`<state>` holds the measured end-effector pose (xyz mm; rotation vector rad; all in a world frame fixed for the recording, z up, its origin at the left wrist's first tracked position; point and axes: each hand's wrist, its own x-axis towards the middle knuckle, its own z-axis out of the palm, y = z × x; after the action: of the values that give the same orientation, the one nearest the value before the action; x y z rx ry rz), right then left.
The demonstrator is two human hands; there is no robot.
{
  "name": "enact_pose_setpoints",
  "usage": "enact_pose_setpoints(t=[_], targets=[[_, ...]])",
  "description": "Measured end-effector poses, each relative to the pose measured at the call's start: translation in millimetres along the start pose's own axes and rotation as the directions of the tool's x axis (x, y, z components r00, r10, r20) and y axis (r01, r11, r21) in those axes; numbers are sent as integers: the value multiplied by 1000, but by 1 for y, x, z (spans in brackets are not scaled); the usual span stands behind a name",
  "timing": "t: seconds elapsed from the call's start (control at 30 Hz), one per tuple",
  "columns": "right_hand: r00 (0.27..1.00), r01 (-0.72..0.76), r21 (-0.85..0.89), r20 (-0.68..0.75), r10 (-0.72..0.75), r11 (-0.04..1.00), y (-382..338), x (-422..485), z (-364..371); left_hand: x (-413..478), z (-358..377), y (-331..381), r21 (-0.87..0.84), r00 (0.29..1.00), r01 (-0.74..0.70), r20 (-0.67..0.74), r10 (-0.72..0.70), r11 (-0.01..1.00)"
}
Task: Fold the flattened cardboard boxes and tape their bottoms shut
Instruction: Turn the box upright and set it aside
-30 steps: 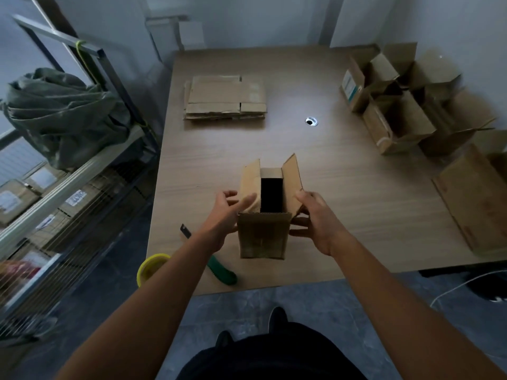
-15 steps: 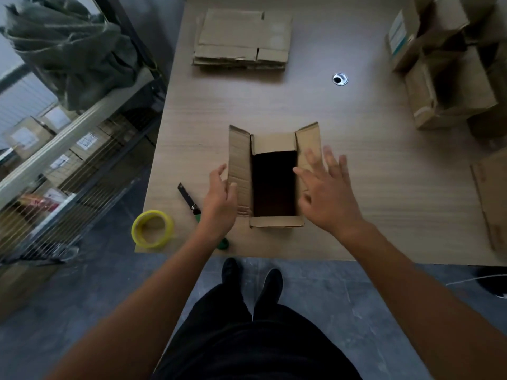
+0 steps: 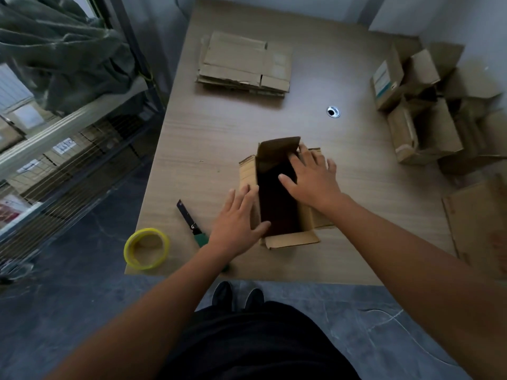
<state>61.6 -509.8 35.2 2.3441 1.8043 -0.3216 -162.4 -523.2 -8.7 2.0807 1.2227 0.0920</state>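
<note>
1. since the box point(image 3: 277, 204) is just empty corrugated card, i'd guess it weighs next to nothing and will skate around on the table point(image 3: 219, 133) if you shove it sideways.
2. it stands near the front edge of the table, open end up, dark inside, with all four flaps not yet folded shut.
3. left hand point(image 3: 238, 220) lies flat on the left flap point(image 3: 247, 171), fingers straight and together, thumb at the near corner of the opening. it's pressing, not pinching.
4. right hand point(image 3: 312, 182) is spread wide over the right flap point(image 3: 315, 215), thumb hanging over the opening and fingertips up by the far flap point(image 3: 277, 152), which stands up. nothing is gripped here either.
5. near flap point(image 3: 290, 239) lies folded out toward the person.
6. handling-wise, the panels are stiff but the scored creases give easily, so push each flap with a flat palm close to its crease. squeeze the walls mid-panel and i reckon they'd buckle or rack back toward flat.
7. tape point(image 3: 145, 248) and knife point(image 3: 192, 226) lie just left of the box, within easy reach.
8. flat stack point(image 3: 244, 64) waits at the far side, well apart.
</note>
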Motion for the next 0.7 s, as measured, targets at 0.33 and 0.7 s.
enact_pose_setpoints(t=[0.33,0.7], targets=[[984,-177,117,10,177,977,-6,11,7,11,-14,-6,-93,993,-55,101,64,994],[988,-64,330,-115,107,942,30,-18,-9,28,-4,23,-820,920,371,261,-292,436]])
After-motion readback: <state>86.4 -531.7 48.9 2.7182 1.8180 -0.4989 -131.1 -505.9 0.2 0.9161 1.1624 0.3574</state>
